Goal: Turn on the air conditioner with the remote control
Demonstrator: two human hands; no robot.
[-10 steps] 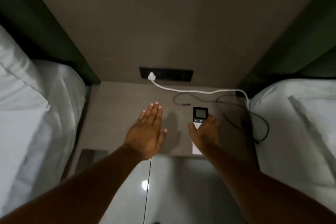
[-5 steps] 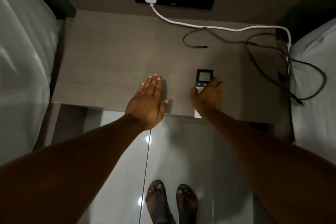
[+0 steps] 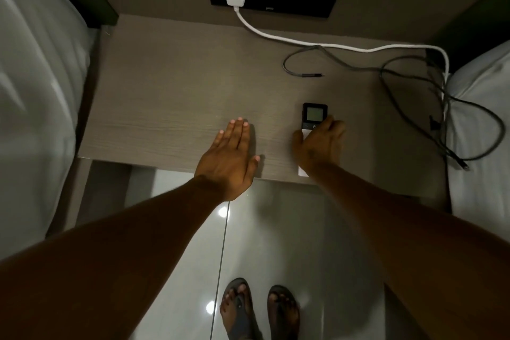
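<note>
From the head view, the remote control [image 3: 313, 130] lies on the bench [image 3: 171, 96] right of the middle, its white lower end reaching the front edge and its dark screen end pointing toward the back edge. The right hand [image 3: 318, 148] lies over its lower half, fingers curled down its right side and thumb along its left; whether it grips I cannot tell. The left hand [image 3: 230, 157] is flat and spread, holding nothing, fingers over the front edge near the middle. The bench's left half is bare. A white cable [image 3: 303, 42] and dark cables [image 3: 414, 83] crowd the back right corner and right edge.
</note>
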